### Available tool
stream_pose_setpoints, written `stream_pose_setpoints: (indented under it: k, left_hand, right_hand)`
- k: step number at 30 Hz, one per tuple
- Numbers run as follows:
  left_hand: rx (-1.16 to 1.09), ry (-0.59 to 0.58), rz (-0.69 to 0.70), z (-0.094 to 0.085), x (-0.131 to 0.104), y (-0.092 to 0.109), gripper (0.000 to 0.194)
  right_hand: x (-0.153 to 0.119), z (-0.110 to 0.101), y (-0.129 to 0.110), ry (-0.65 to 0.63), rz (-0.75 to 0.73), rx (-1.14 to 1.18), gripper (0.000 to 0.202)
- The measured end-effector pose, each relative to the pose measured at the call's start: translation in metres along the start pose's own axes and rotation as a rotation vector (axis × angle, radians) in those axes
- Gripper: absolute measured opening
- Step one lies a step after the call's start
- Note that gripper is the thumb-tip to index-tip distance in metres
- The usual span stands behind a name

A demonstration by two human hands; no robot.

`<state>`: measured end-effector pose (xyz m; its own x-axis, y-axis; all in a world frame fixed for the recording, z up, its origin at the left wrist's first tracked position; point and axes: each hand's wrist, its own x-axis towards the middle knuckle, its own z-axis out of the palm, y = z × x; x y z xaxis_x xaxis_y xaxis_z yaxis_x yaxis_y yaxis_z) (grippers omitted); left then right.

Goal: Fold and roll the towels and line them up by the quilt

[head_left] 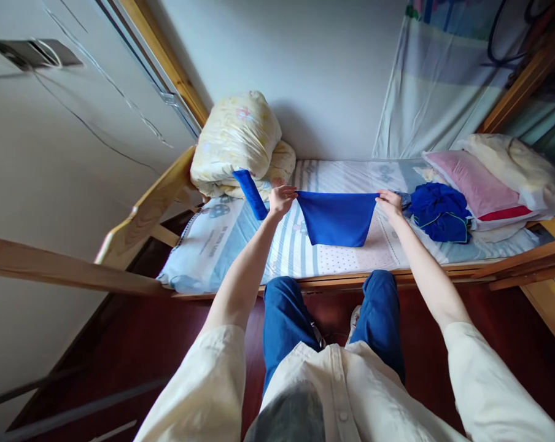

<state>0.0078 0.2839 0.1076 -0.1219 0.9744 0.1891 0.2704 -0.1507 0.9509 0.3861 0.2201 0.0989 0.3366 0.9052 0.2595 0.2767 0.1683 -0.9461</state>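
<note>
A blue cloth (337, 220) hangs stretched above the middle of the bed, its top edge taut between my two hands. My left hand (283, 199) pinches the cloth's upper left corner, and my right hand (390, 202) pinches the upper right corner. Left of my left hand, a narrow folded blue cloth (251, 195) lies slanted against the rolled quilt. A crumpled pile of blue cloth (438, 212) with a thin green edge rests on the bed to the right of my right hand.
A pale floral quilt (243, 138) is heaped at the bed's left end. At the right end lie a pink pillow (475, 183) and pale bedding (521, 169). The wooden bed rail (342, 282) runs in front of my knees. A curtain (425, 98) hangs behind.
</note>
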Motion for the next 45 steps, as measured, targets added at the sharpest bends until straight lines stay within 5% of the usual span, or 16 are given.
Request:
stream_pose_setpoints:
  k: [4, 8, 16, 23, 30, 45]
  left_hand:
    - [0.098, 0.027, 0.177, -0.004, -0.003, -0.016, 0.031]
    - [0.221, 0.023, 0.187, -0.007, -0.044, -0.063, 0.028]
    - [0.398, -0.274, -0.194, 0.014, -0.149, -0.159, 0.023]
    - [0.393, -0.521, -0.418, 0.021, -0.179, -0.203, 0.048]
    - [0.319, -0.305, -0.556, 0.024, -0.183, -0.221, 0.039]
    - [0.417, -0.454, -0.571, 0.019, -0.175, -0.222, 0.034]
  right_hand:
    - [-0.007, 0.013, 0.022, 0.034, -0.033, -0.024, 0.032]
    - [-0.045, 0.014, 0.069, -0.035, -0.035, -0.075, 0.027]
    - [-0.135, 0.008, 0.168, -0.268, 0.328, -0.322, 0.011]
    - [-0.178, 0.003, 0.210, -0.384, 0.474, -0.346, 0.003]
    - [-0.182, 0.001, 0.223, -0.315, 0.490, -0.387, 0.007]
    - [-0.190, -0.013, 0.180, -0.538, 0.432, -0.657, 0.015]
